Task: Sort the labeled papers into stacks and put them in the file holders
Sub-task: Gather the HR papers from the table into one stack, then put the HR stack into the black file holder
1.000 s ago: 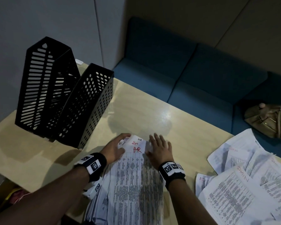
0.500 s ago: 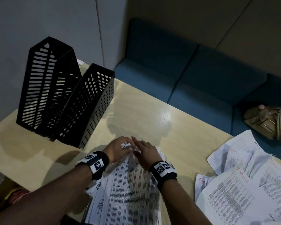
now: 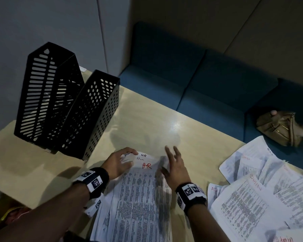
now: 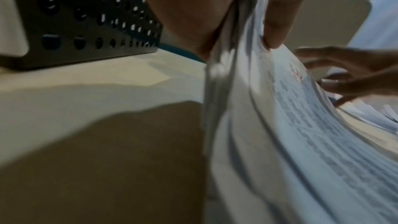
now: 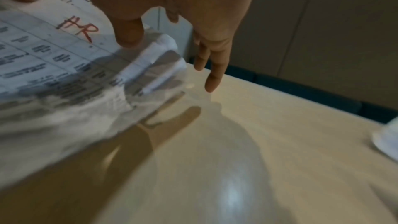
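A stack of printed papers marked "HR" in red (image 3: 140, 203) lies on the table's near edge, between my hands. My left hand (image 3: 120, 162) pinches the stack's top left corner; in the left wrist view thumb and fingers (image 4: 215, 6) clamp the sheets' edge (image 4: 290, 142), which is lifted and curved. My right hand (image 3: 175, 165) is at the stack's top right corner with fingers spread and straight. In the right wrist view its thumb (image 5: 129, 30) rests on the top sheet (image 5: 53, 57) by the label, and its fingers point down past the edge. Two black file holders, one slotted (image 3: 47, 95) and one with round holes (image 3: 94, 116), stand at the left.
A loose spread of papers marked "ADMIN" (image 3: 261, 198) covers the table's right side. Bare wooden table (image 3: 147, 123) lies between the holders and the hands. A blue sofa (image 3: 208, 88) runs behind the table, with a tan bag (image 3: 283, 128) on it.
Half a second ago both hands met at the stack's top edge. My right hand has since swung out to the right corner, uncovering the HR label. The left hand keeps hold of its corner.
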The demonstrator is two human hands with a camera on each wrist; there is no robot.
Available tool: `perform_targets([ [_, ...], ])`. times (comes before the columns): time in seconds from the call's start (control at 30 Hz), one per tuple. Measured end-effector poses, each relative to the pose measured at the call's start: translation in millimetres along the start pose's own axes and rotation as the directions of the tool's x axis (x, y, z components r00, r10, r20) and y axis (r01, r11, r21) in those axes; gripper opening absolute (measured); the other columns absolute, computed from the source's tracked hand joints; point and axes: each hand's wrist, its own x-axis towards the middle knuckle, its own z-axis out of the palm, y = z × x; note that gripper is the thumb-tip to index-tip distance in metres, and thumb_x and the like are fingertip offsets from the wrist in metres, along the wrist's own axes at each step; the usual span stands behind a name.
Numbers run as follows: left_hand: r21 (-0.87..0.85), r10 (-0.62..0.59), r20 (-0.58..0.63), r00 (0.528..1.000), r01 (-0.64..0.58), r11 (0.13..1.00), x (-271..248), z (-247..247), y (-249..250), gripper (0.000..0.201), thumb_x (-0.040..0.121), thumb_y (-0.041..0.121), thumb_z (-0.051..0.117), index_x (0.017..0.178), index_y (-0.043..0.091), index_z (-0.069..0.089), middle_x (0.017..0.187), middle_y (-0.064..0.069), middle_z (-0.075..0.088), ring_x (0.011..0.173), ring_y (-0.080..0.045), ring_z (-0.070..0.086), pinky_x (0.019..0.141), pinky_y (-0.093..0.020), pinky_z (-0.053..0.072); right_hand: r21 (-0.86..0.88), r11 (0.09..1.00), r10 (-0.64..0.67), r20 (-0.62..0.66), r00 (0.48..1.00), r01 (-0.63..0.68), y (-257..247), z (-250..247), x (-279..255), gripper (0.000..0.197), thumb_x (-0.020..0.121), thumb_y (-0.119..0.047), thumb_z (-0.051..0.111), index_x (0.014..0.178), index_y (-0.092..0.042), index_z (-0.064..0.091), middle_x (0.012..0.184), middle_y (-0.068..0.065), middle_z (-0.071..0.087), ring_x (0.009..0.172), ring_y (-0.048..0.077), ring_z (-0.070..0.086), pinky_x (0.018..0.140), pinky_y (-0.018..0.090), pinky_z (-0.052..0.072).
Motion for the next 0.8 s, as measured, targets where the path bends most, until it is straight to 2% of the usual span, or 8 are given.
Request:
perform_targets([
  [0.1,0.103,0.068,0.047,0.997,-0.072,0.992,1.7,0.7,3.0,0.046,0.084,0.005,0.065,0.098,0.048,0.061,0.108,0.026,0.065,0.099,0.011,0.058,0.082,-0.003,0.04,-0.135,0.987,-0.071,0.087,0.994,0.082,-11.7,0.2,8.5,0.065,0.091,-0.042,0.055,0.147,-0.035,0.022,0.16,-0.006,0.002,0.141,0.023,0.028,0.108,0.051,0.037],
  [0.17,0.135,0.076,0.036,0.996,-0.08,0.988,0.0,-0.2,-0.1,0.045,0.085,0.013,0.068,0.105,0.052,0.059,0.116,0.022,0.064,0.111,0.006,0.055,0.093,-0.012,0.039,-0.071,0.998,0.004,0.102,0.995,0.004,-12.7,1.8,10.2,0.058,0.094,-0.041,0.052,0.146,-0.028,0.031,0.16,-0.006,0.007,0.143,0.022,0.024,0.11,0.045,0.036],
  [0.27,0.098,0.024,-0.015,1.0,-0.022,0.995,-0.9,-2.2,-9.2,0.045,0.084,0.017,0.071,0.109,0.052,0.057,0.124,0.005,0.06,0.119,-0.007,0.052,0.093,-0.019,0.043,-0.018,0.994,0.106,0.124,0.987,-0.105,-8.3,8.3,7.2,0.062,0.095,-0.039,0.05,0.149,-0.023,0.025,0.161,-0.001,0.004,0.145,0.024,0.019,0.112,0.038,0.032],
  [0.5,-0.001,-0.194,-0.079,0.978,0.195,0.981,-19.0,3.9,-41.7,0.05,0.09,0.018,0.064,0.137,0.024,0.047,0.125,0.008,0.061,0.117,-0.014,0.057,0.095,-0.028,0.042,0.276,0.934,0.204,0.109,0.973,-0.226,3.2,18.4,-10.6,0.076,0.095,-0.045,0.046,0.153,-0.021,0.003,0.161,-0.001,-0.006,0.147,0.02,0.008,0.117,0.03,0.011],
  [0.57,-0.052,-0.176,-0.126,0.976,0.171,0.984,-18.9,4.6,-37.1,0.05,0.093,0.011,0.059,0.139,0.022,0.045,0.125,0.007,0.059,0.121,-0.015,0.055,0.099,-0.027,0.039,0.522,0.79,0.35,0.049,0.936,-0.322,12.0,17.3,-16.4,0.084,0.09,-0.051,0.051,0.152,-0.028,-0.001,0.161,-0.001,0.003,0.146,0.023,0.016,0.117,0.043,0.023],
  [0.67,-0.162,-0.15,-0.154,0.977,0.124,0.979,-19.1,0.8,-19.0,0.052,0.093,0.009,0.057,0.141,0.022,0.043,0.13,0.009,0.055,0.124,-0.012,0.049,0.109,-0.032,0.033,0.645,0.686,0.393,0.062,0.917,-0.338,10.2,11.2,-25.0,0.081,0.089,-0.049,0.055,0.151,-0.018,0.014,0.145,0.001,0.041,0.134,0.023,0.041,0.104,0.025,0.036],
  [0.73,-0.233,-0.129,-0.117,0.985,0.1,0.967,-21.3,3.9,-3.7,0.048,0.084,0.03,0.07,0.129,0.023,0.056,0.12,0.008,0.067,0.115,-0.014,0.059,0.108,-0.042,0.039,0.702,0.667,0.326,0.03,0.945,-0.252,-3.0,3.8,-26.8,0.061,0.09,-0.043,0.057,0.142,-0.022,0.033,0.13,-0.001,0.056,0.12,0.02,0.055,0.087,0.011,0.045],
  [0.8,-0.255,-0.116,-0.135,0.984,0.079,0.964,-22.3,10.3,14.5,0.041,0.07,0.044,0.08,0.106,0.03,0.066,0.095,0.016,0.075,0.1,-0.012,0.066,0.097,-0.039,0.049,0.749,0.621,0.375,-0.028,0.927,-0.228,-21.6,-6.5,-23.3,0.049,0.088,-0.042,0.061,0.129,-0.023,0.042,0.118,0.002,0.061,0.108,0.023,0.06,0.079,0.023,0.054],
])
